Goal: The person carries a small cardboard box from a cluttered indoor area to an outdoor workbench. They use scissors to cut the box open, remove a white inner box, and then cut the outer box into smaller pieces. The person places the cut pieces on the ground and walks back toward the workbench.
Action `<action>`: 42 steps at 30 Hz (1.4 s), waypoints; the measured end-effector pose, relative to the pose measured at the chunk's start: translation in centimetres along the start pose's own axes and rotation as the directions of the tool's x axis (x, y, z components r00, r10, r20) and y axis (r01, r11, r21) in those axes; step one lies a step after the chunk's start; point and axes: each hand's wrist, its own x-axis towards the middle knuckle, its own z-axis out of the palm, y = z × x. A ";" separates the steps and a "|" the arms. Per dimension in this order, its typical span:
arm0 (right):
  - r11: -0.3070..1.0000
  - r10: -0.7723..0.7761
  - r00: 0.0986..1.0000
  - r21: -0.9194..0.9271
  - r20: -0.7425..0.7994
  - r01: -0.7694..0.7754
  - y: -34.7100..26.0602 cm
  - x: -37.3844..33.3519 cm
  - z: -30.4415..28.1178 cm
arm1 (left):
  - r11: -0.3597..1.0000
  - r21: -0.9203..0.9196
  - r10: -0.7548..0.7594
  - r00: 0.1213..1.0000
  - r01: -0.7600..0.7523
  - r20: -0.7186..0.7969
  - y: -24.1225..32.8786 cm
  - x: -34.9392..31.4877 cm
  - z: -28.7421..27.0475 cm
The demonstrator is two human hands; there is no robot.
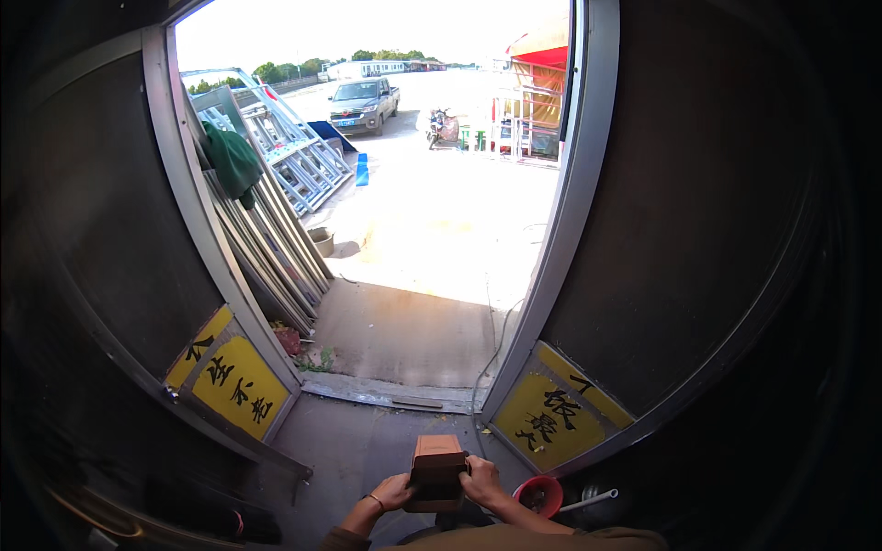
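Note:
Near the lower edge, a small brown cardboard box (439, 445) is held between my two hands, low in front of my body. Its top is open toward me and the inside is dark, so I cannot make out any contents. At the box's left side, my left hand (392, 492) is closed on the edge, with a band around the wrist. My right hand (481, 479) grips the opposite side, fingers partly hidden by the cardboard.
A red basin (540, 496) and a white pipe (590, 500) lie right of my forearm. Ahead is a doorway with a raised sill (395, 392) and a cable (497, 344). Outside, long panels (266, 239) lean left; a pickup truck (363, 105) and motorbike (443, 129) stand farther off.

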 end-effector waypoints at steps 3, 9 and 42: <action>0.998 0.067 0.993 0.013 -0.100 -0.066 0.8 9.7 -0.2 | 1.000 0.026 0.007 1.000 -0.008 0.011 0.7 10.2 -6.3; 0.999 -0.014 0.999 0.029 -0.032 0.015 -0.5 32.0 0.5 | 0.843 0.316 -0.369 0.895 0.435 -0.250 3.5 23.3 -19.1; 0.130 0.979 0.134 0.036 0.153 -0.991 38.3 96.0 0.8 | 0.563 -0.821 -0.337 0.934 0.097 -0.121 -0.2 112.9 -69.4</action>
